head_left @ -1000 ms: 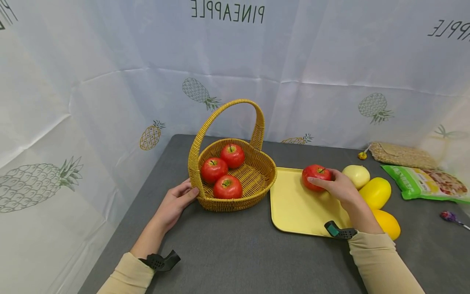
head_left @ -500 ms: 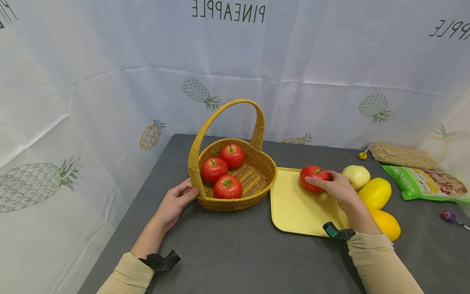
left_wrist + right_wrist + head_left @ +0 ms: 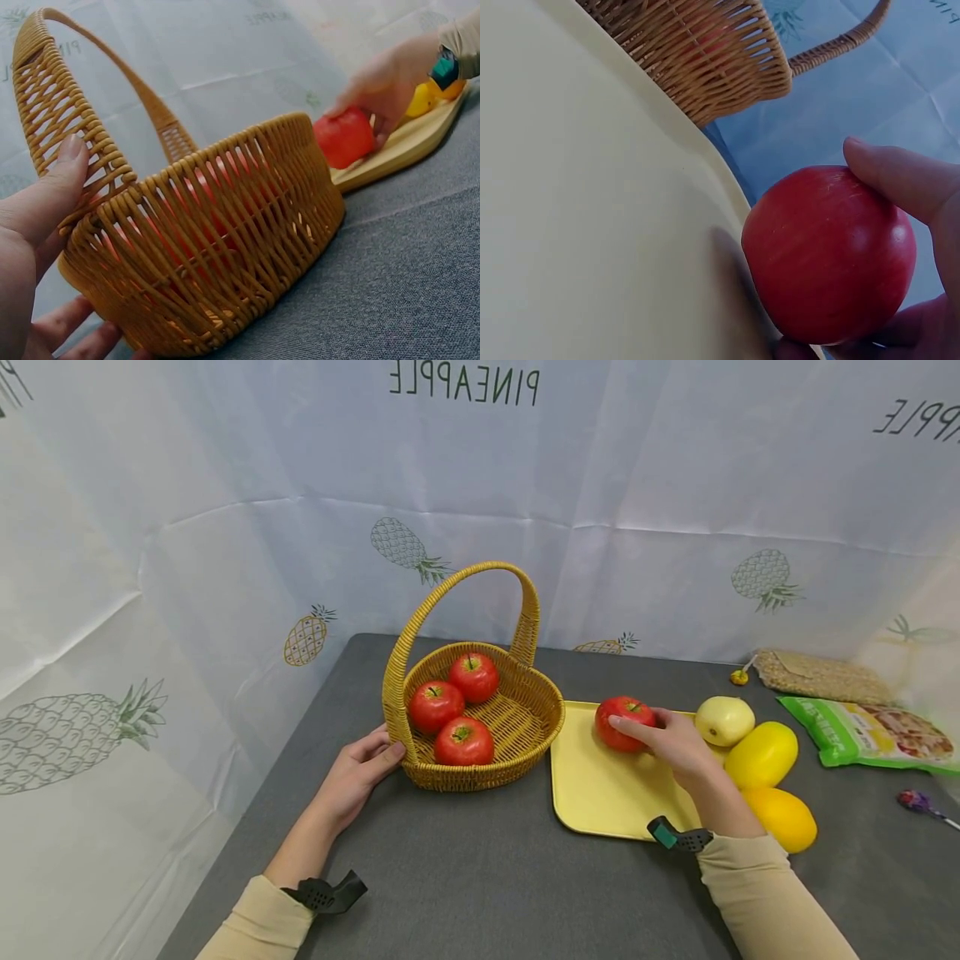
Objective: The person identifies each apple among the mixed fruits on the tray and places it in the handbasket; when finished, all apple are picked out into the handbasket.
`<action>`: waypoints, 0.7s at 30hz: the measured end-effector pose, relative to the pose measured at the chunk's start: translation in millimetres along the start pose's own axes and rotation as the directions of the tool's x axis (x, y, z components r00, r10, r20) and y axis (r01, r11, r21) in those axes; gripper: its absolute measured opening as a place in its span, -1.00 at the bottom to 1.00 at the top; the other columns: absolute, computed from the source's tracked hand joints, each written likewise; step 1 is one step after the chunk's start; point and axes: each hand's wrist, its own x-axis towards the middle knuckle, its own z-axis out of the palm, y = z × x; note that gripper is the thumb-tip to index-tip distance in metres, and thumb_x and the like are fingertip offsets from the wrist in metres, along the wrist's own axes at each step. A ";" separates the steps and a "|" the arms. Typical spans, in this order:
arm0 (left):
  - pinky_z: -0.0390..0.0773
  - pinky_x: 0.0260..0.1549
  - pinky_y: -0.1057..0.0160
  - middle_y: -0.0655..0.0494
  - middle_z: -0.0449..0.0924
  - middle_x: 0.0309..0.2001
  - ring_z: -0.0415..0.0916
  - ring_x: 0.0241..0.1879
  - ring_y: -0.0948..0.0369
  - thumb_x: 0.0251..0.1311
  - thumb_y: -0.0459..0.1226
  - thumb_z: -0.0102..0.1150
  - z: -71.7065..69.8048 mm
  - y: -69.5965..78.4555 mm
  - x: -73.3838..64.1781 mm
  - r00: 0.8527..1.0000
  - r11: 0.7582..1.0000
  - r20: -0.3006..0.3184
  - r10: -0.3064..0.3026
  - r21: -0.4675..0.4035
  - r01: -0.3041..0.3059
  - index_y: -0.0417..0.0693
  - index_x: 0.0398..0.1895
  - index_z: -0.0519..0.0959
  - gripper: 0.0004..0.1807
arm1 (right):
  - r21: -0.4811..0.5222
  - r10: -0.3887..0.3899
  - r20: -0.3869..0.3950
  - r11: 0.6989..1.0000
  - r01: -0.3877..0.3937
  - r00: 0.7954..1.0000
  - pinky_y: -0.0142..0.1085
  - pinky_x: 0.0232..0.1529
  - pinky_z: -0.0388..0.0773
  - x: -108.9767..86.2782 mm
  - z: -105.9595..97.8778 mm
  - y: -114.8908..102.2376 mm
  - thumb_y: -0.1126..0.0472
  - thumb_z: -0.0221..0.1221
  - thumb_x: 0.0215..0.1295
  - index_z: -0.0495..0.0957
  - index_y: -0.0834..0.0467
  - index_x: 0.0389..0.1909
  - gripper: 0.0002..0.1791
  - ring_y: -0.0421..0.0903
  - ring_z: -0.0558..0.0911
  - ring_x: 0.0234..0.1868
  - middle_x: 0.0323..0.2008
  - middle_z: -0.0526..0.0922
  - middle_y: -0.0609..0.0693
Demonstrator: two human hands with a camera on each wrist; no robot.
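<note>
My right hand (image 3: 671, 745) grips a red apple (image 3: 617, 723) over the back of the yellow tray (image 3: 600, 797), thumb on top. In the right wrist view the apple (image 3: 829, 255) sits between thumb and fingers, with a shadow on the tray beneath. To the left stands a woven wicker basket (image 3: 480, 779) with a tall arched handle. Three red apples (image 3: 464, 743) lie in its left part. My left hand (image 3: 362, 777) holds the basket's left side; in the left wrist view the thumb (image 3: 69, 161) lies on the handle's base and the fingers reach the lower wall.
Against the tray's right side lie a pale round fruit (image 3: 724, 721), a yellow oval fruit (image 3: 763, 755) and an orange-yellow one (image 3: 783, 818). Farther right are a green food packet (image 3: 870, 732), a bag of grains (image 3: 821, 677) and two lollipops. A white pineapple-print curtain (image 3: 637, 468) hangs behind the table.
My right hand has carried the apple a little leftward over the tray, toward the basket. The left hand and the basket stay in place.
</note>
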 end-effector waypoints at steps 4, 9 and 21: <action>0.46 0.16 0.39 -0.13 0.05 0.59 -0.11 0.58 -0.04 0.49 -0.29 0.16 -0.6 0.7 -1.3 1.000 1.000 -0.006 0.009 0.001 -0.009 -0.54 0.24 0.44 -0.54 | -0.001 -0.014 0.010 1.000 0.014 1.000 0.01 0.31 0.41 -2.1 2.1 -6.2 -0.34 0.31 0.26 -0.02 0.36 0.58 0.20 0.25 0.30 0.36 0.47 0.20 0.36; 0.46 0.16 0.39 -0.14 0.07 0.58 -0.10 0.58 -0.04 0.49 -0.29 0.17 0.5 -0.8 -0.9 1.000 1.000 -0.007 0.013 0.007 -0.013 -0.54 0.22 0.45 -0.54 | -0.005 -0.050 0.016 0.999 0.050 0.999 0.09 0.33 0.35 -10.7 3.5 -14.1 -0.33 0.31 0.28 -0.02 0.32 0.59 0.18 0.26 0.30 0.36 0.48 0.19 0.34; 0.47 0.15 0.38 -0.13 0.07 0.58 -0.07 0.57 -0.04 0.50 -0.29 0.16 -0.3 -0.7 -0.7 1.000 1.000 -0.004 0.011 0.007 -0.011 -0.55 0.22 0.43 -0.54 | 0.185 -0.114 0.073 0.978 0.099 0.991 -0.33 0.13 0.55 -11.7 17.3 -38.8 -0.15 0.28 0.41 0.06 0.35 0.53 -0.03 0.10 0.41 0.27 0.40 0.28 0.27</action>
